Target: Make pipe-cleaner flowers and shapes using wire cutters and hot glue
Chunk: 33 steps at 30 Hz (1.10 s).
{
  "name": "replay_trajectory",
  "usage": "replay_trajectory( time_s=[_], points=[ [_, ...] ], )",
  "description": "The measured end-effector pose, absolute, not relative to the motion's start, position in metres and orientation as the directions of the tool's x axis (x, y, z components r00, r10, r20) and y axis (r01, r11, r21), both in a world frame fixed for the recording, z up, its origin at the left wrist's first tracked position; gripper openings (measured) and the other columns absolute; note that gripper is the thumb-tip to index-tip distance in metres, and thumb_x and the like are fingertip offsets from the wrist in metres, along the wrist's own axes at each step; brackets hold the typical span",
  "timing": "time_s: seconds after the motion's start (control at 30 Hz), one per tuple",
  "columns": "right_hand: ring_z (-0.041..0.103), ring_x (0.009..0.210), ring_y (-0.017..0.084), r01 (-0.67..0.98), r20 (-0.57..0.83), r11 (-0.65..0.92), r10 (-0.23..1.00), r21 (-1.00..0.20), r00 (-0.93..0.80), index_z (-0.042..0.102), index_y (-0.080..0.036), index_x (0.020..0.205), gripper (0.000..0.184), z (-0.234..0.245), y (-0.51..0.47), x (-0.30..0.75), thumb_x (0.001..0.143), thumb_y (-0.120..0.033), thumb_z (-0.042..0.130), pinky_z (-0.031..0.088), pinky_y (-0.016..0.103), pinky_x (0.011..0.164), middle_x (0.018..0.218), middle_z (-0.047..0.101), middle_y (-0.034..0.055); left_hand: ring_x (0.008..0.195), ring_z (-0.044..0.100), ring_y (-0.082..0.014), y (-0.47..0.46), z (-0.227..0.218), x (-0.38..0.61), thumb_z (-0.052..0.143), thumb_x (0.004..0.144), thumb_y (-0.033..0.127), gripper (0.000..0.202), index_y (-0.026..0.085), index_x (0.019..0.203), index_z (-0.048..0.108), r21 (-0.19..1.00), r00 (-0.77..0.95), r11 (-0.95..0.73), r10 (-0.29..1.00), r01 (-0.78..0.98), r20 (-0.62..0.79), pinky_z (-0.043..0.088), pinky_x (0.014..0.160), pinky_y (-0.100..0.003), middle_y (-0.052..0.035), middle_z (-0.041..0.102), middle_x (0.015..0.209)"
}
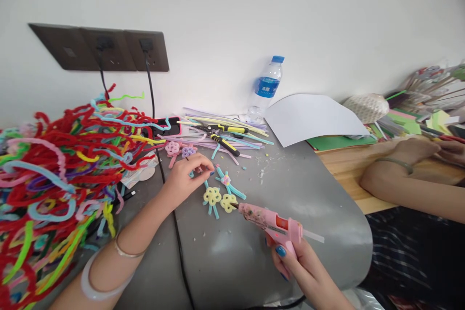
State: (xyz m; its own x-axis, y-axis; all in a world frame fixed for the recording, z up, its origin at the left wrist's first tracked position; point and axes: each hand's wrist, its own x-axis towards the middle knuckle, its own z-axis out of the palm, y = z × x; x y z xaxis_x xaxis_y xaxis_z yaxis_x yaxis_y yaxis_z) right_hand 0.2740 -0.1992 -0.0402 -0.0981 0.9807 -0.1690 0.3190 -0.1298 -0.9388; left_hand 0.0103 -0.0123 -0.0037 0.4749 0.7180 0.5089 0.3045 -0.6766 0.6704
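Note:
My right hand (298, 265) is wrapped round the grip of a pink glue gun (271, 225), whose nozzle touches a yellow pipe-cleaner flower (228, 202) on the grey table (290, 189). A second yellow flower (212, 196) with blue stems lies beside it, and a blue piece with a pale centre (225, 180) sits just behind. My left hand (186, 177) rests above the flowers with its fingers curled, pinching a thin blue stem end near them.
A big tangle of coloured pipe cleaners (54, 174) fills the left. Straight pipe cleaners and yellow-handled pliers (223, 141) lie at the back, with a water bottle (266, 87) and white paper (312, 117). Another person's arms (407, 174) rest on the wooden table at right.

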Motion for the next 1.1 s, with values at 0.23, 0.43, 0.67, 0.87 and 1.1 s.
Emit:
replay_trajectory(
  time_s=[0.23,0.43,0.67,0.87,1.1],
  points=[
    [0.038,0.052,0.014,0.347,-0.203,-0.157,0.974,-0.925,-0.101,0.058,-0.019,0.078,0.049,-0.041,-0.199,0.276,0.098,-0.06,0.039,0.034,0.029,0.054,0.054,0.047,-0.0008,0.07,0.061,-0.0107,-0.013,-0.004,0.011,0.056,0.089,0.011,0.012,0.019,0.084,0.063,0.691,0.481,-0.659,0.729,0.297,0.488,0.048,0.062,-0.02,-0.0008,0.068,0.083],
    [0.04,0.051,0.015,0.325,-0.229,-0.181,0.967,-0.928,-0.113,0.061,-0.019,0.075,0.052,-0.04,-0.199,0.276,0.096,-0.062,0.041,0.035,0.029,0.051,0.057,0.05,0.0014,0.071,0.063,-0.0115,-0.014,-0.001,0.012,0.055,0.088,0.011,0.012,0.019,0.084,0.063,0.706,0.484,-0.651,0.73,0.278,0.483,0.05,0.063,-0.021,-0.0011,0.068,0.082],
    [0.039,0.052,0.013,0.34,-0.22,-0.178,0.971,-0.923,-0.091,0.061,-0.019,0.074,0.049,-0.048,-0.204,0.279,0.097,-0.058,0.043,0.037,0.027,0.052,0.056,0.049,0.0003,0.073,0.065,-0.0113,-0.017,-0.007,0.01,0.058,0.088,0.012,0.01,0.019,0.087,0.064,0.721,0.585,-0.66,0.676,0.21,0.449,0.053,0.069,-0.023,-0.0028,0.07,0.093],
    [0.043,0.055,0.015,0.302,-0.266,-0.231,0.96,-0.925,-0.082,0.065,-0.018,0.078,0.05,-0.053,-0.207,0.283,0.094,-0.061,0.045,0.039,0.029,0.053,0.063,0.055,0.0034,0.064,0.064,-0.0095,-0.019,-0.01,0.009,0.059,0.088,0.01,0.012,0.02,0.089,0.065,0.715,0.662,-0.671,0.628,0.196,0.409,0.051,0.066,-0.022,-0.0011,0.07,0.091],
    [0.042,0.054,0.015,0.319,-0.279,-0.252,0.959,-0.914,-0.041,0.072,-0.017,0.097,0.05,-0.052,-0.208,0.283,0.092,-0.061,0.049,0.04,0.029,0.051,0.064,0.054,0.0035,0.064,0.061,-0.0088,-0.019,-0.009,0.009,0.059,0.087,0.008,0.014,0.02,0.089,0.064,0.706,0.682,-0.677,0.618,0.208,0.392,0.05,0.064,-0.021,-0.0011,0.069,0.091]
  ],
)
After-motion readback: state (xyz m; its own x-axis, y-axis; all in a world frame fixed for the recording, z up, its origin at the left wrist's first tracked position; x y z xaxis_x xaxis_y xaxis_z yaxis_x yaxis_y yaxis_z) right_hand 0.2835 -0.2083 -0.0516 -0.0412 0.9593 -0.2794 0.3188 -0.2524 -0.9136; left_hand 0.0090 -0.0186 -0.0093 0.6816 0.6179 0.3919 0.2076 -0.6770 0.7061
